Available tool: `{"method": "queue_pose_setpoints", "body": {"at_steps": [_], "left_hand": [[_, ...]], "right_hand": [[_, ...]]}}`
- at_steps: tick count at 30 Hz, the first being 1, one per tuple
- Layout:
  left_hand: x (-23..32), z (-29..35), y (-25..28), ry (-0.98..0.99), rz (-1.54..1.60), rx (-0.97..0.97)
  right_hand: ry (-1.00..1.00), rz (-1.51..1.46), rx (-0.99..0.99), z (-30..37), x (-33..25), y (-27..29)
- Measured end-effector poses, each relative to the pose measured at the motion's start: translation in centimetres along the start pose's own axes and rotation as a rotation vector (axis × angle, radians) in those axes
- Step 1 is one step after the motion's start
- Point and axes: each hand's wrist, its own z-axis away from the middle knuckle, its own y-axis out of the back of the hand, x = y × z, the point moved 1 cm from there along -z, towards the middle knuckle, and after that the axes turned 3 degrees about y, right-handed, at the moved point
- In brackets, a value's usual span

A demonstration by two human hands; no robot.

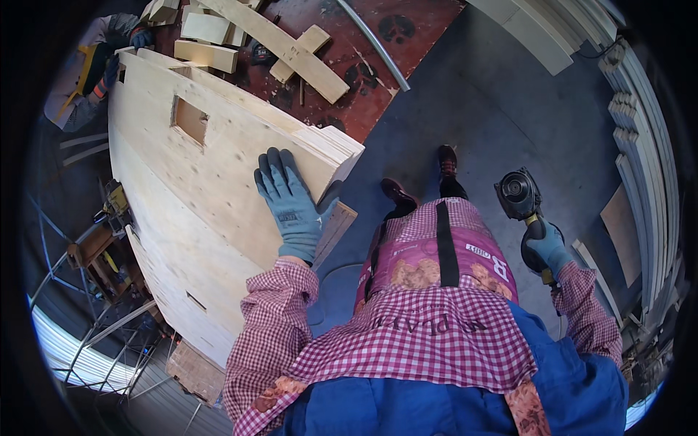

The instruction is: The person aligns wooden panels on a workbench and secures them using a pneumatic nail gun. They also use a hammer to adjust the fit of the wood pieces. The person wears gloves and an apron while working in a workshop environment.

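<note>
While left fingers point(276, 168) lie outstretched on pale plywood point(225, 174), right fingers point(538, 232) wrapped round a power tool point(518, 193)

The dark, curved edges seem slightly blurred.

The right hand point(552, 248) hides part of the power tool point(519, 195).
</note>
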Motion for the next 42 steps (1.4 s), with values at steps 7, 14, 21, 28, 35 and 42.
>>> {"method": "queue_pose_setpoints", "body": {"at_steps": [7, 14, 21, 28, 35, 42], "left_hand": [[0.2, -0.2, 0.4, 0.010, -0.006, -0.032], [0.2, -0.2, 0.7, 0.034, -0.003, -0.062], [0.2, -0.2, 0.5, 0.048, 0.016, -0.030], [0.2, 0.2, 0.8, 0.108, 0.053, -0.035], [-0.2, 0.4, 1.2, 0.143, 0.174, -0.045], [-0.8, 0.6, 0.8, 0.120, 0.214, 0.042]], "right_hand": [[0.085, 0.053, 0.015, -1.7, -3.4, 1.9], [0.197, -0.073, -0.132, 0.2, -12.0, 4.9], [0.387, -0.306, -0.268, 2.4, -20.8, 7.6], [0.264, -0.379, -0.257, 6.5, -25.5, 10.7], [0.405, -0.365, -0.485, 10.9, -29.1, 13.1], [0.548, -0.378, -0.641, 12.1, -35.3, 9.3]]}}
